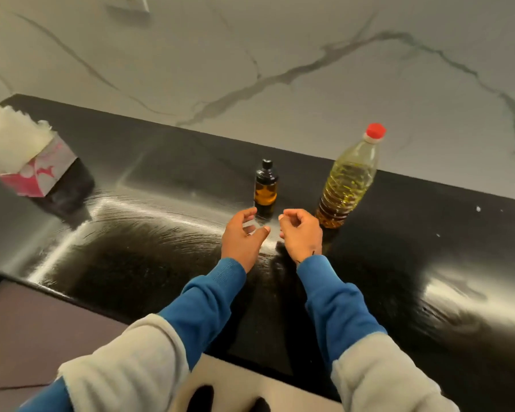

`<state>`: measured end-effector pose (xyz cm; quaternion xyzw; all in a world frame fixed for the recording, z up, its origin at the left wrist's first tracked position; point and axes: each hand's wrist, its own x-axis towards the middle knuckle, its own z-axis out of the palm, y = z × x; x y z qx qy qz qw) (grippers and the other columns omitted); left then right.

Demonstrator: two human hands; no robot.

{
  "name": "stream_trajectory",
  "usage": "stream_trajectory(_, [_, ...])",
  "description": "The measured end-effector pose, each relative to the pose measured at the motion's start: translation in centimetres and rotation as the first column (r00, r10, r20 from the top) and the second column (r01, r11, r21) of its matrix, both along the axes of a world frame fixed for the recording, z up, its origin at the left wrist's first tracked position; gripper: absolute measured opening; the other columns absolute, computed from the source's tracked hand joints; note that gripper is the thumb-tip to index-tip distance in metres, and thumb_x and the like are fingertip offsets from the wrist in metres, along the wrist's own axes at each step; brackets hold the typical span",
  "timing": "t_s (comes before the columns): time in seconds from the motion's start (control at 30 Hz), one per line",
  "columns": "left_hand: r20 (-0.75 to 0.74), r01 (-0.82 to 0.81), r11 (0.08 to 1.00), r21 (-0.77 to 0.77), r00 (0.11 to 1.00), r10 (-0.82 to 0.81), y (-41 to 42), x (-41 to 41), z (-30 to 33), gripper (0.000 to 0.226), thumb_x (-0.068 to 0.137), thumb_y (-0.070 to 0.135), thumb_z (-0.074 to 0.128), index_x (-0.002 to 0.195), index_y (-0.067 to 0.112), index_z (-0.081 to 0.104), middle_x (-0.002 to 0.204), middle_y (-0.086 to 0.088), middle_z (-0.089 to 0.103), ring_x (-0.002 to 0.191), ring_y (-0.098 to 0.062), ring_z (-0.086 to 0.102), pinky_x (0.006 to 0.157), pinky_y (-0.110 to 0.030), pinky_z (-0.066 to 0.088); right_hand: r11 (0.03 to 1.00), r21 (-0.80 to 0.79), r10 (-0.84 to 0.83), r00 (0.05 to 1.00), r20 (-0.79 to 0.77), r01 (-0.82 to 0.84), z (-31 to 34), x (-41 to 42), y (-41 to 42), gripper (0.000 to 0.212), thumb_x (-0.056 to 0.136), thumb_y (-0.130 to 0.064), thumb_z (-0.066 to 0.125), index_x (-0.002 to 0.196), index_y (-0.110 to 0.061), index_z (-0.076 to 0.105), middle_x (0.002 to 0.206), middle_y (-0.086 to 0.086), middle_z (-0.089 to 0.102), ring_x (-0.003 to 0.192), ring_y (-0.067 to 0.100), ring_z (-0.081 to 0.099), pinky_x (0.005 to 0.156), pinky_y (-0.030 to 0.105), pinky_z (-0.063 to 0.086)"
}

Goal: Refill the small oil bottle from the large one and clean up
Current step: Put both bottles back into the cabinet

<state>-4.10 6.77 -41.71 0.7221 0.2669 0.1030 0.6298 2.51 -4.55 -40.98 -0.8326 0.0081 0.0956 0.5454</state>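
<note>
Amber glass, the small oil bottle [265, 185] is standing upright on the black bench [149, 242], black cap on, holding dark oil partway up. Just in front of it both hands are hovering with fingers loosely curled and grasping nothing: left hand [242, 237], right hand [301, 234]. To its right the large plastic bottle [350, 181] is standing capped in red, yellow oil reaching its shoulder. Far left, a tissue box [37, 173] is sitting with tissues sticking out.
</note>
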Motion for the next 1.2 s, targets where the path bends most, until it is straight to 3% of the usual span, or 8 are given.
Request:
stream_trajectory(0.17, [-0.008, -0.070, 0.997, -0.014, 0.998, 0.070, 1.9, 3.6, -1.3, 0.080, 0.086, 0.022, 0.080, 0.153, 0.025, 0.036, 0.150, -0.001, 0.044, 0.130, -0.021, 0.051, 0.107, -0.038, 0.047, 0.994, -0.102, 0.034, 0.998, 0.050, -0.029, -0.3, 2.9, 2.8, 0.046, 0.091, -0.021, 0.069, 0.134, -0.014, 0.057, 0.127, 0.002, 0.065, 0.103, 0.016, 0.066, 0.085, 0.023, 0.047])
stream_trajectory(0.33, [-0.016, 0.001, 1.000, 0.015, 1.000, -0.001, 2.9, 8.3, -1.7, 0.085, 0.087, 0.020, 0.080, 0.157, 0.020, 0.031, 0.159, -0.005, 0.038, 0.144, -0.024, 0.041, 0.117, -0.041, 0.038, 0.974, -0.186, 0.133, 0.991, 0.022, -0.127, -0.7, 5.7, 3.8, 0.035, 0.094, -0.018, 0.063, 0.128, -0.012, 0.057, 0.120, 0.005, 0.065, 0.110, 0.023, 0.062, 0.084, 0.025, 0.042])
stream_trajectory(0.47, [-0.037, 0.049, 0.998, 0.044, 0.998, -0.047, 3.7, 11.3, -2.7, 0.091, 0.078, 0.028, 0.085, 0.155, 0.021, 0.036, 0.151, -0.005, 0.049, 0.136, -0.022, 0.050, 0.115, -0.044, 0.043, 0.964, -0.210, 0.166, 0.986, 0.009, -0.160, -1.6, 7.5, 4.4, 0.036, 0.094, -0.016, 0.059, 0.129, -0.016, 0.057, 0.122, 0.007, 0.065, 0.110, 0.025, 0.064, 0.095, 0.037, 0.052])
stream_trajectory(0.6, [-0.002, 0.065, 0.997, 0.045, 0.998, -0.064, 4.3, 12.7, -3.5, 0.065, 0.079, 0.015, 0.085, 0.137, 0.018, 0.056, 0.121, 0.001, 0.069, 0.116, -0.018, 0.066, 0.105, -0.039, 0.052, 0.966, -0.190, 0.174, 0.984, -0.034, -0.177, -1.8, 8.7, 4.6, 0.039, 0.095, -0.013, 0.056, 0.134, -0.018, 0.056, 0.126, 0.006, 0.065, 0.113, 0.022, 0.063, 0.097, 0.033, 0.050])
stream_trajectory(0.83, [0.105, 0.103, 0.995, -0.002, 0.989, -0.103, 4.9, 12.4, -3.1, 0.039, 0.087, 0.006, 0.077, 0.117, 0.026, 0.062, 0.107, 0.006, 0.071, 0.106, -0.009, 0.066, 0.078, -0.009, 0.051, 0.955, -0.198, 0.231, 0.972, 0.027, -0.222, -1.5, 8.8, 4.8, 0.037, 0.094, -0.015, 0.060, 0.129, -0.025, 0.060, 0.122, 0.001, 0.067, 0.113, 0.018, 0.063, 0.099, 0.035, 0.051])
stream_trajectory(0.97, [0.165, 0.083, 0.996, 0.016, 0.983, -0.085, 5.4, 11.2, -1.7, 0.040, 0.086, 0.013, 0.078, 0.117, 0.032, 0.062, 0.111, 0.009, 0.070, 0.114, -0.012, 0.062, 0.101, -0.035, 0.050, 0.953, -0.183, 0.262, 0.959, 0.107, -0.240, -0.3, 7.8, 5.0, 0.045, 0.092, -0.014, 0.060, 0.135, -0.029, 0.055, 0.128, -0.002, 0.063, 0.118, 0.015, 0.060, 0.104, 0.040, 0.050])
stream_trajectory(1.07, [0.220, 0.079, 0.996, 0.039, 0.972, -0.086, 5.8, 10.3, 0.5, 0.047, 0.083, 0.013, 0.081, 0.125, 0.026, 0.064, 0.117, 0.006, 0.071, 0.117, -0.012, 0.062, 0.102, -0.035, 0.051, 0.964, -0.124, 0.256, 0.944, 0.209, -0.234, 1.6, 6.7, 4.9, 0.047, 0.093, -0.012, 0.061, 0.137, -0.027, 0.054, 0.128, -0.004, 0.062, 0.116, 0.010, 0.060, 0.102, 0.031, 0.050])
stream_trajectory(1.2, [0.336, 0.068, 0.995, 0.069, 0.938, -0.087, 6.2, 8.4, 5.6, 0.057, 0.080, 0.011, 0.085, 0.132, 0.021, 0.064, 0.121, 0.002, 0.071, 0.113, -0.009, 0.065, 0.090, -0.026, 0.058, 0.968, 0.020, 0.231, 0.920, 0.315, -0.250, 5.8, 4.7, 4.7, 0.048, 0.094, -0.010, 0.062, 0.138, -0.027, 0.054, 0.124, -0.010, 0.060, 0.103, -0.005, 0.060, 0.085, 0.007, 0.047])
